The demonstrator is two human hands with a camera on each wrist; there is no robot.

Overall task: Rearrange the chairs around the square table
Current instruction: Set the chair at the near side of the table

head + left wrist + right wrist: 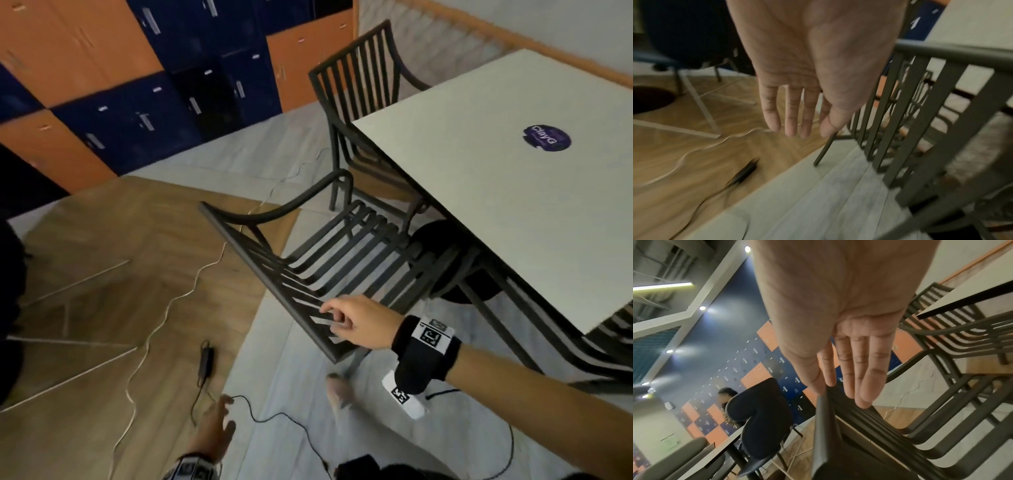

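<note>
The near chair (329,260) stands half under the square table (513,178), at its near side. The right hand (356,322), fingers straight, touches the top rail; next it probably must grip and push. The left hand (219,428) hangs loose, holding nothing, beside this chair.

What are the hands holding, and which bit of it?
The right hand rests its straight fingers on the top rail of the near chair's slatted back, without a curled grip. The left hand holds nothing.
</note>
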